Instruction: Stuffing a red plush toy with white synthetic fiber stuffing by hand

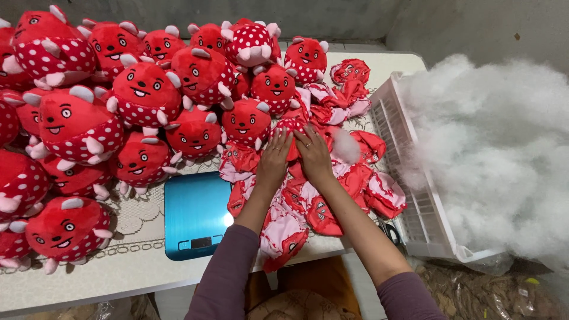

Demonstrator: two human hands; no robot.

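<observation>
My left hand (274,161) and my right hand (314,157) lie side by side on a heap of flat, unstuffed red and pink toy skins (320,198) in the middle of the table. Both hands press on one red skin (292,149) at the top of the heap, fingers pointing away from me; whether they grip it is unclear. A ring shows on the right hand. A tuft of white stuffing (345,145) rests on the heap just right of my right hand.
Many stuffed red toys (145,92) with white-dotted bellies crowd the left and back of the table. A blue flat scale (195,214) lies left of the heap. A white plastic crate (415,195) piled with white fibre stuffing (498,148) stands at the right.
</observation>
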